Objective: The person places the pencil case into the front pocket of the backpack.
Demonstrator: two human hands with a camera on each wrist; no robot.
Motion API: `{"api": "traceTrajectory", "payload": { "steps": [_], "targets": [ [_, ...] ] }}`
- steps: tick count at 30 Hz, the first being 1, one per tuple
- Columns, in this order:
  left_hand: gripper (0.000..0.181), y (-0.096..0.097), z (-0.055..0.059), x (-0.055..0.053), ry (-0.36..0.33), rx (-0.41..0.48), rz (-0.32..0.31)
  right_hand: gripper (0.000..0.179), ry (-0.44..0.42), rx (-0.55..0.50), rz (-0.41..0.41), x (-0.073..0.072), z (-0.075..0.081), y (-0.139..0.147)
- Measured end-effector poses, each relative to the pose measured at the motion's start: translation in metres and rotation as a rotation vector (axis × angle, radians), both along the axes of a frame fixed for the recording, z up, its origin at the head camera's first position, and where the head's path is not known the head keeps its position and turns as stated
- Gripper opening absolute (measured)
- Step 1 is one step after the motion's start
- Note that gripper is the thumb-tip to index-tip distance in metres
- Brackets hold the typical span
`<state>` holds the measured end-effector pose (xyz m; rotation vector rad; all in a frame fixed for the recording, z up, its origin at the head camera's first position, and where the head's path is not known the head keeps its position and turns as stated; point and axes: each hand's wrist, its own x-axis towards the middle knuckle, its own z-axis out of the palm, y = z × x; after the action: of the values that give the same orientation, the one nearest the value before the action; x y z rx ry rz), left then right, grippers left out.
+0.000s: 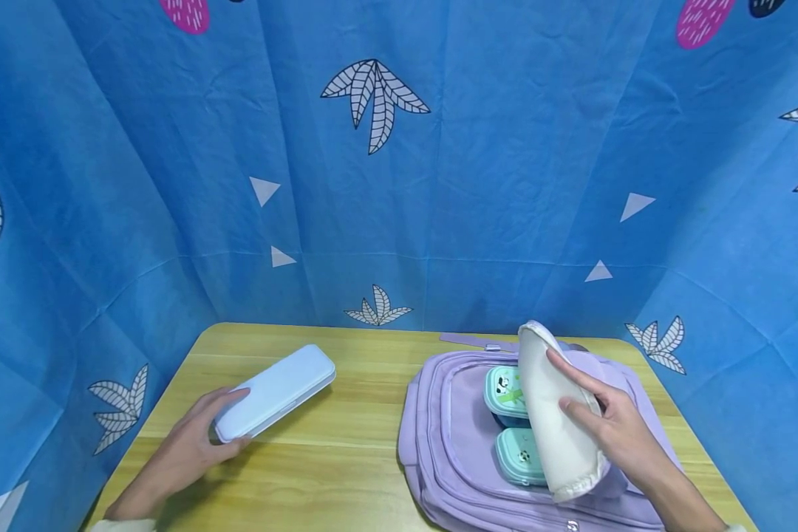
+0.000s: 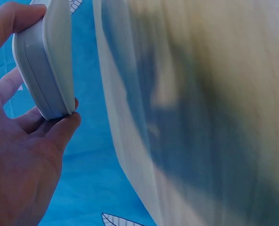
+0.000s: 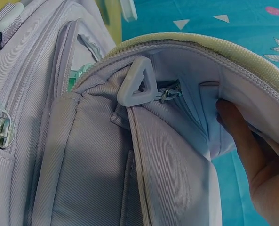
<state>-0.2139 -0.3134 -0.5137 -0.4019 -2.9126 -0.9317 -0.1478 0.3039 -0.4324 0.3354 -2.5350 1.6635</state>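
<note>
My left hand (image 1: 193, 447) holds a pale blue pencil case (image 1: 279, 391) by its near end, tilted over the left of the table. In the left wrist view, thumb and fingers grip opposite long edges of the case. A lavender backpack (image 1: 432, 443) lies on the right, its front pocket unzipped. With my right hand (image 1: 615, 425) I grip the pocket's flap (image 1: 558, 436) and hold it folded back, its cream lining showing. Two mint-green lidded boxes, one with a panda picture (image 1: 505, 388) and one with a football picture (image 1: 520, 454), sit in the pocket, partly hidden by the flap.
The wooden table (image 1: 346, 473) carries the backpack and ends at the back against a blue patterned curtain (image 1: 479, 185), which also hangs on both sides. A lavender strap (image 1: 465, 340) lies at the backpack's far edge. A triangular zipper pull (image 3: 138, 84) hangs on the flap.
</note>
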Motion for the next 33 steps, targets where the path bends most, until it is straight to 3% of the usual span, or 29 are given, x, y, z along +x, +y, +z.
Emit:
{"api": "traceTrajectory", "payload": {
  "steps": [15,22,33],
  "targets": [
    [0.078,0.020,0.011,0.001,0.011,0.013,-0.091,0.060,0.015,0.015,-0.011,-0.001,0.001,-0.002],
    [0.078,0.028,0.017,0.001,-0.018,0.013,-0.109,0.059,0.015,0.006,-0.009,0.000,0.001,-0.001],
    [0.072,0.037,0.018,0.004,-0.025,0.025,-0.156,0.060,-0.005,0.025,-0.019,-0.001,0.002,0.000]
  ]
}}
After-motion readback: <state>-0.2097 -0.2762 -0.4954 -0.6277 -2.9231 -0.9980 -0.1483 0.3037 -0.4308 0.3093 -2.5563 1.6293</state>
